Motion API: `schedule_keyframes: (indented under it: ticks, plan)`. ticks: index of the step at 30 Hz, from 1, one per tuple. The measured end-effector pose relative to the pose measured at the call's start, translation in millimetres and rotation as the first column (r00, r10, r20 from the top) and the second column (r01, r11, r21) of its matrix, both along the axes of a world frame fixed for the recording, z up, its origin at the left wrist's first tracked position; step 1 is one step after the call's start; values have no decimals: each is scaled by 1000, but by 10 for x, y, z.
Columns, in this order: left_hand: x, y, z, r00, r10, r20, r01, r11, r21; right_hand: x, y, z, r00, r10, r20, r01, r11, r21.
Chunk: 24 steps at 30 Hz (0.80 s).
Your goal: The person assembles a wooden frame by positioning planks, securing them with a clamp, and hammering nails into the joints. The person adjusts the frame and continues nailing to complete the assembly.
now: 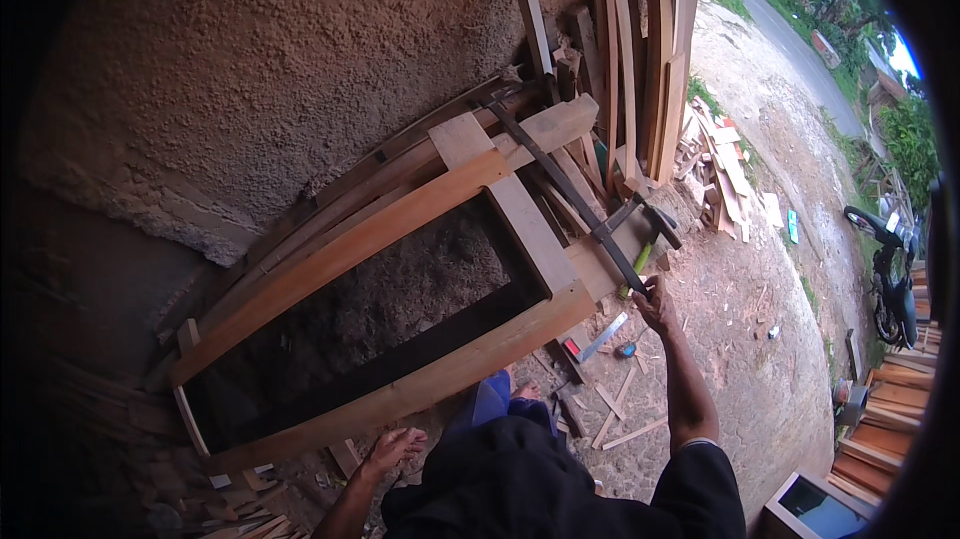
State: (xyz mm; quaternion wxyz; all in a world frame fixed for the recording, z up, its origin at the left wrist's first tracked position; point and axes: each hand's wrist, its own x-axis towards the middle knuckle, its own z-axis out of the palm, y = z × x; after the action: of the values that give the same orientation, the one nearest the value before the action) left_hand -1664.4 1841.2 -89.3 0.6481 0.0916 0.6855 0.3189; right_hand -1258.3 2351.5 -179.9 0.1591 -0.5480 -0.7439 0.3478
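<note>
A long wooden frame [420,387] with four-sided joinery lies tilted in front of me, its crosspiece near the right end. Across that end runs a dark metal bar clamp [548,171], with its sliding jaw and handle [663,227] toward the right. My right hand [655,305] has its fingers closed around the near tip of the clamp's bar. Below the frame's near rail hangs my left hand [396,449], fingers loosely apart and nothing visible in it. The hand is close to the rail but seems apart from it.
Long boards [660,69] lean upright at the back. A square [603,337] and a blue tape measure [626,350] lie on the ground beside wood strips [618,404]. Offcuts [722,164] are heaped farther off. A rough wall [300,49] rises behind; a motorcycle [893,274] stands right.
</note>
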Motion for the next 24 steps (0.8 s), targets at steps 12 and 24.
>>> schedule_keyframes:
  ticks: [12, 24]
  plan:
    - [-250, -1018, -690, 66, 976, 209, -985, 29, 172, 260, 216, -347, 976, -35, 215, 33, 999, 13]
    - [-653, -1304, -820, -146, 900, 411, -960, -229, 160, -3921, -619, 1277, 692, 694, 199, -658, 491, 571]
